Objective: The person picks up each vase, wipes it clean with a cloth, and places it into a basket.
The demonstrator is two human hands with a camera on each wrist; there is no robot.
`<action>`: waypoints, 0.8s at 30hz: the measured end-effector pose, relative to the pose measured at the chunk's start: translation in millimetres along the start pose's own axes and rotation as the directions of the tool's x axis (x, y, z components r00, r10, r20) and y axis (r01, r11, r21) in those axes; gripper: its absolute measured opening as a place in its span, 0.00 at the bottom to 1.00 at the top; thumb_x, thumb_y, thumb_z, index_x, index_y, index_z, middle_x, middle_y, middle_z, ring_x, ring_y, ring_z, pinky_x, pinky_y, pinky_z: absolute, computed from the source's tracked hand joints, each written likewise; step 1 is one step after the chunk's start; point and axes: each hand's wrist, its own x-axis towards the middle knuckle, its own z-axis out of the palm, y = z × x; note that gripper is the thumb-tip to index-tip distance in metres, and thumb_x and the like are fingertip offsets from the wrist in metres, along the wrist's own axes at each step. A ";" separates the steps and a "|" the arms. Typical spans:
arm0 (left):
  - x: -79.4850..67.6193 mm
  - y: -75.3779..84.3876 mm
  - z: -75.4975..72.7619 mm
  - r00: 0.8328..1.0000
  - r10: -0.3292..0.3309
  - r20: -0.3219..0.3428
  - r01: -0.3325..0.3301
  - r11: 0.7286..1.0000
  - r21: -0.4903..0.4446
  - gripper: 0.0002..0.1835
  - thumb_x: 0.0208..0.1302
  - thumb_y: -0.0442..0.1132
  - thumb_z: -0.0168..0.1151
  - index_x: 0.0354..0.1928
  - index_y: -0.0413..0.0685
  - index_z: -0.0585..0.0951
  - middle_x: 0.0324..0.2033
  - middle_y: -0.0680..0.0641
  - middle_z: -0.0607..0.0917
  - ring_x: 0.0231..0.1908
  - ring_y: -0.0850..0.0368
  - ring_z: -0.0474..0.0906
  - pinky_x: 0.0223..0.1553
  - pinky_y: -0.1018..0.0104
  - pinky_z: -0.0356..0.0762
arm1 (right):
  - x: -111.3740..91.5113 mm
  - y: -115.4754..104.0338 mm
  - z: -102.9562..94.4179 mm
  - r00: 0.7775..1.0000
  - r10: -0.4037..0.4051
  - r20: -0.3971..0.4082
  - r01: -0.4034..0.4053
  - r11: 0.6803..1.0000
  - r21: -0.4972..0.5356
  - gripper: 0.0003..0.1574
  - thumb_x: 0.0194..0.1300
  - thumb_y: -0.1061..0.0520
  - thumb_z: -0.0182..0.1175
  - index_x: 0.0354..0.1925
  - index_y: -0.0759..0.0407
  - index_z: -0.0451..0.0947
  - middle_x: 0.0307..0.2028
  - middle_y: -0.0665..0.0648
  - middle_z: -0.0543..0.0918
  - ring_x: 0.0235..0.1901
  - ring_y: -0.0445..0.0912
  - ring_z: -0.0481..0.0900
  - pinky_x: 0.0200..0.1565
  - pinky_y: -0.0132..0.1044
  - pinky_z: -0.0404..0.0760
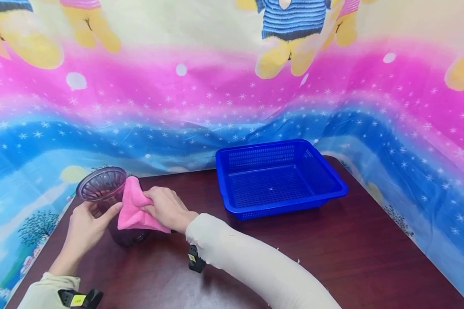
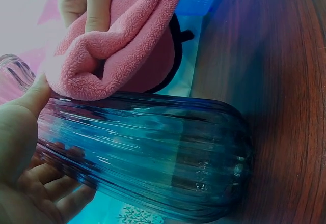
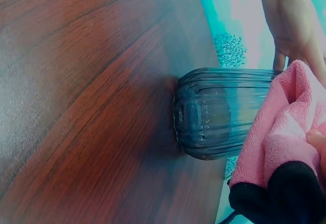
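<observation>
A ribbed, see-through dark glass vase (image 1: 127,237) with a flared rim stands on the table, tilted a little to the left in the head view. My left hand (image 1: 84,227) grips it below the rim, thumb on the near side and fingers round the back. A pink towelling cloth (image 1: 133,210) with a black edge is bunched in my right hand (image 1: 167,209), which pinches it against the vase's right side. In the left wrist view the cloth (image 2: 112,46) lies along the glass right by my left thumb. The vase's base (image 3: 191,114) meets the tabletop in the right wrist view.
A blue plastic basket (image 1: 282,207) with mesh sides stands at the back right of the dark wooden table (image 1: 371,257). Behind the table hangs a patterned cloth backdrop (image 1: 201,98) close to its far and side edges.
</observation>
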 end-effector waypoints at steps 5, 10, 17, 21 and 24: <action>0.7 0.3 0.2 1.000 0.000 -0.002 0.000 1.000 -0.007 0.28 0.64 0.51 0.69 0.55 0.36 0.80 0.47 0.28 0.87 0.34 0.93 0.64 0.34 0.90 0.66 | 0.2 -1.3 1.6 1.000 0.026 0.005 -0.026 1.000 0.007 0.08 0.67 0.48 0.67 0.44 0.44 0.86 0.32 0.43 0.80 0.31 0.34 0.73 0.35 0.21 0.70; 0.4 -0.3 0.6 1.000 0.003 -0.004 -0.003 1.000 -0.015 0.27 0.64 0.51 0.70 0.54 0.35 0.80 0.46 0.27 0.87 0.33 0.94 0.64 0.33 0.89 0.66 | -0.8 -2.6 3.9 0.998 0.057 0.025 -0.058 0.998 0.020 0.05 0.68 0.47 0.67 0.35 0.45 0.83 0.26 0.44 0.77 0.29 0.36 0.72 0.32 0.23 0.69; -0.8 0.9 1.8 1.000 -0.013 -0.014 0.013 1.000 -0.008 0.28 0.63 0.51 0.70 0.56 0.36 0.79 0.48 0.28 0.87 0.37 0.76 0.81 0.36 0.91 0.64 | -5.1 -1.2 9.7 0.994 0.096 0.043 -0.095 0.995 -0.015 0.08 0.67 0.46 0.67 0.32 0.45 0.81 0.26 0.43 0.76 0.28 0.36 0.72 0.31 0.24 0.70; -0.6 0.3 2.5 1.000 -0.022 -0.022 0.022 1.000 0.000 0.28 0.63 0.51 0.71 0.56 0.36 0.80 0.48 0.28 0.86 0.39 0.64 0.86 0.36 0.92 0.63 | -8.0 0.8 14.4 0.993 0.107 0.050 -0.105 0.994 -0.040 0.07 0.67 0.46 0.67 0.33 0.44 0.83 0.27 0.43 0.78 0.29 0.36 0.73 0.32 0.25 0.70; 0.0 -0.4 2.4 0.999 -0.025 -0.022 0.025 1.000 -0.009 0.28 0.62 0.50 0.71 0.56 0.36 0.80 0.48 0.28 0.86 0.35 0.87 0.72 0.36 0.92 0.64 | -9.5 2.7 18.4 0.992 0.109 0.057 -0.106 0.993 -0.053 0.07 0.68 0.46 0.66 0.34 0.44 0.83 0.27 0.43 0.79 0.30 0.36 0.73 0.32 0.26 0.70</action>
